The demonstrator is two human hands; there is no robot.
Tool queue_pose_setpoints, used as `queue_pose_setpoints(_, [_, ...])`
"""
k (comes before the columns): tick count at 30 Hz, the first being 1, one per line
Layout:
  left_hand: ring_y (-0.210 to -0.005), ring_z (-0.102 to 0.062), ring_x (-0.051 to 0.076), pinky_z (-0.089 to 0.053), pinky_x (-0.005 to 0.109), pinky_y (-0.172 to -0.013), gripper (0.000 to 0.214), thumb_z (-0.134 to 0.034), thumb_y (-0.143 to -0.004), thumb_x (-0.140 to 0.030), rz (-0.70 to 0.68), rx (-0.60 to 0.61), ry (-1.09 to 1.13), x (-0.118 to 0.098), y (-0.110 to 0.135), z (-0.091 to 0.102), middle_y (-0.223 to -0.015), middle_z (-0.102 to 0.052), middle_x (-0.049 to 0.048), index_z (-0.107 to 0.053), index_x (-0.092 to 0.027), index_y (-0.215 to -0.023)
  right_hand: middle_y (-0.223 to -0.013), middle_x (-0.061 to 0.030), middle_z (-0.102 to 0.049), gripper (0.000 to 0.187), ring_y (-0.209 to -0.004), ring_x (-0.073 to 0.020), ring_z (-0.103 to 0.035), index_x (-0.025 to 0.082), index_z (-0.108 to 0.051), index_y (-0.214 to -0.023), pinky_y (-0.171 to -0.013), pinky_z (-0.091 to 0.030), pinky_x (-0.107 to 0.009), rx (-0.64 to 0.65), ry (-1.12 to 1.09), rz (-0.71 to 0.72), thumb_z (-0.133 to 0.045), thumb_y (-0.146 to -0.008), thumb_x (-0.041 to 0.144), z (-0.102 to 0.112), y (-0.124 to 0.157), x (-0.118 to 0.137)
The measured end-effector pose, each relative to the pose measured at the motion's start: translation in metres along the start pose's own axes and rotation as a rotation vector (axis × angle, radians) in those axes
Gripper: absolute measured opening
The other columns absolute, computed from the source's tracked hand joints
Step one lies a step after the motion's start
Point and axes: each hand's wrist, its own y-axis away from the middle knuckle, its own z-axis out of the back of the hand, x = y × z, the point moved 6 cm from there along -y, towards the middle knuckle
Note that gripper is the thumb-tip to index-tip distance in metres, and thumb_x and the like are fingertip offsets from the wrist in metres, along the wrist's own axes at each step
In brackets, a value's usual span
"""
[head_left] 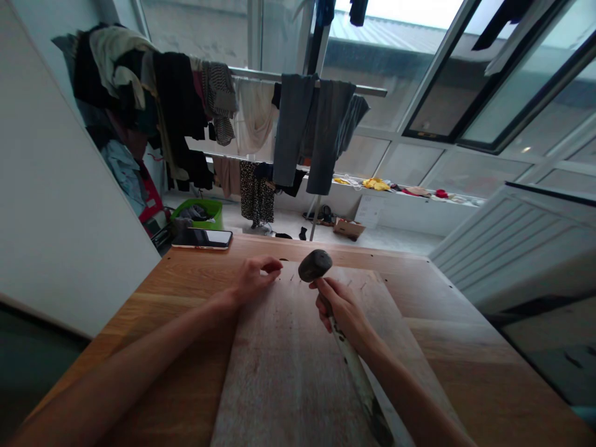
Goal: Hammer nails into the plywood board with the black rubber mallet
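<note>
My right hand (338,304) is wrapped round the handle of a hammer (315,266), close below its dark, blunt head. The long, worn handle runs back under my forearm, and the head is raised over the far part of a wooden board (288,347). At the board's far left corner, my left hand (257,277) is closed in a pinch, with what looks like a thin nail at its fingertips. Several nails (364,285) stand in a row along the board's far edge, some of them tilted. The hammer head hides part of that row.
Beneath the board is a wooden table (447,335). A phone (202,239) lies at its far left corner. Beyond stand a green basket (198,213) and a rack of hanging clothes (293,130). A white panel (60,167) rises at left; a white ribbed unit (512,248) stands at right.
</note>
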Motion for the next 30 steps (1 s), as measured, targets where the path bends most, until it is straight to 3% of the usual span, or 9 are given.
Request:
queue_pose_setpoints(9, [-0.073, -0.067, 0.014, -0.056, 0.024, -0.068, 0.01, -0.063, -0.083, -0.018, -0.082, 0.027, -0.035, -0.001, 0.004, -0.008, -0.082, -0.073, 0.0046, -0.072, -0.014, -0.087, -0.048, 0.011, -0.045, 0.05, -0.03, -0.0062, -0.043, 0.017, -0.056, -0.09, -0.028, -0.031, -0.017, 0.029, -0.012, 0.009, -0.056, -0.084, 0.067, -0.007, -0.003, -0.001])
queue_pose_setpoints(17, [-0.072, -0.068, 0.014, -0.056, 0.024, -0.069, 0.022, -0.064, -0.083, -0.016, -0.092, 0.018, -0.015, 0.003, 0.004, -0.009, -0.083, -0.074, 0.004, -0.071, -0.015, -0.103, -0.049, 0.0111, -0.046, 0.049, -0.03, -0.0063, -0.043, 0.018, -0.056, -0.092, -0.027, -0.03, -0.017, 0.046, 0.0, 0.033, -0.054, -0.085, 0.067, -0.024, -0.01, 0.002])
queue_pose_setpoints(24, [-0.065, -0.064, 0.011, -0.051, 0.02, -0.063, 0.016, -0.063, -0.079, -0.008, -0.133, 0.003, -0.058, -0.003, 0.003, -0.005, -0.075, -0.071, 0.0001, -0.07, -0.015, -0.091, -0.049, 0.0104, -0.046, 0.042, -0.031, -0.0063, -0.044, 0.018, -0.057, -0.09, -0.03, -0.033, -0.017, 0.046, 0.158, 0.056, -0.046, -0.091, 0.059, -0.041, -0.014, 0.002])
queue_pose_setpoints(30, [-0.066, -0.063, 0.01, -0.051, 0.02, -0.064, 0.019, -0.063, -0.079, -0.008, -0.11, 0.025, -0.048, 0.002, 0.004, -0.007, -0.078, -0.071, 0.0002, -0.068, -0.016, -0.096, -0.048, 0.0099, -0.047, 0.041, -0.031, -0.0058, -0.044, 0.02, -0.054, -0.084, -0.03, -0.033, -0.017, 0.018, 0.199, 0.073, -0.046, -0.092, 0.059, -0.042, -0.015, 0.0])
